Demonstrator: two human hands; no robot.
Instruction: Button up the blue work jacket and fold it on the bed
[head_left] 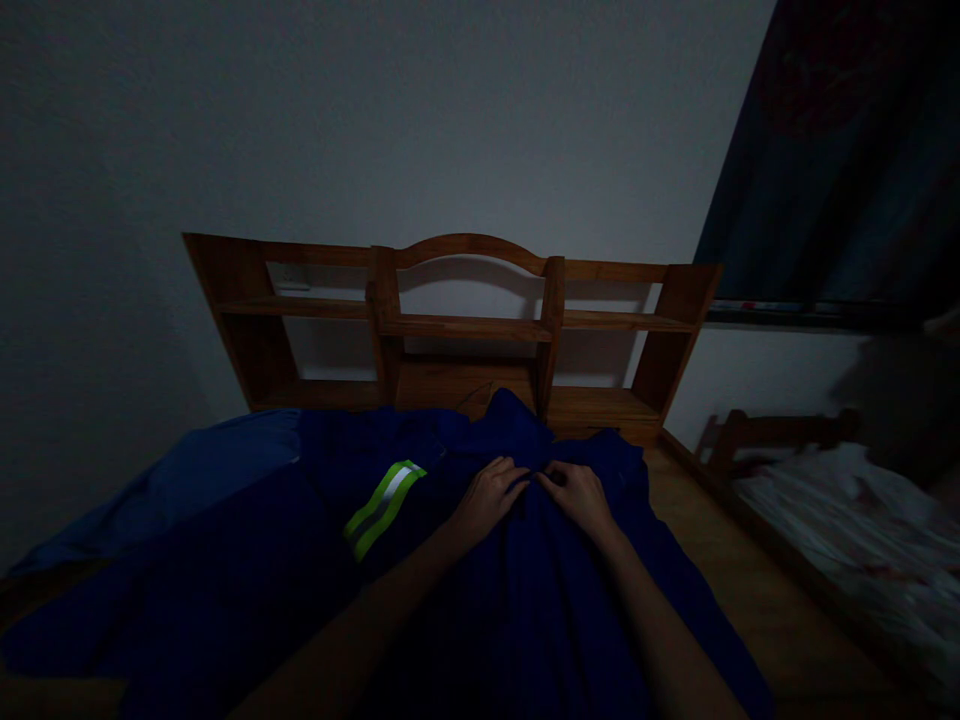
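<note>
A dark blue work garment (555,590) lies spread over the wooden surface in front of me, with a yellow-green and silver reflective strip (385,507) on its left part. My left hand (491,495) pinches the cloth near the middle, its fingertips close to those of the other hand. From the right, my right hand (577,490) also pinches a raised edge of the same garment. The small part between the fingertips is too dark to make out. A lighter blue piece of cloth (217,465) lies at the left, partly under the dark blue fabric.
A wooden shelf unit (472,327) with an arched top stands against the white wall behind the garment. At the right are a low wooden frame (780,430) and crumpled pale plastic or cloth (862,510). A dark curtain (832,180) hangs at the upper right.
</note>
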